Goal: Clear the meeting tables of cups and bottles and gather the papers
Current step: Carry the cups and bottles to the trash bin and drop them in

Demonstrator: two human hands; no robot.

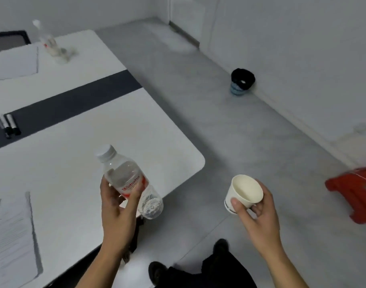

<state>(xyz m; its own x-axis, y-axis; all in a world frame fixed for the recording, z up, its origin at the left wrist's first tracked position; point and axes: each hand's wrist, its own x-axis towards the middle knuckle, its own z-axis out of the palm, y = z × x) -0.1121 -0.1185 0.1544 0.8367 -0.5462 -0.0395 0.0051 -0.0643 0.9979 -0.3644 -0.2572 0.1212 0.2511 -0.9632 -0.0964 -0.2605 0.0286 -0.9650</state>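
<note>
Bottle (128, 179) and cup (245, 193) held clear of worktop (74, 159).
Left hand (117, 210) grips bottle, right hand (259, 215) pinches cup; both short of bin (242, 81), right hand nearer.

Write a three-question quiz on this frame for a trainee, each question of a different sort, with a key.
1. Which hand grips the water bottle? A) left B) right C) neither
2. True or false: the paper cup held in the right hand looks empty.
3. Fill in: the black-lined bin stands on the ___.

Key: 1. A, the left hand. 2. True. 3. floor.
</note>
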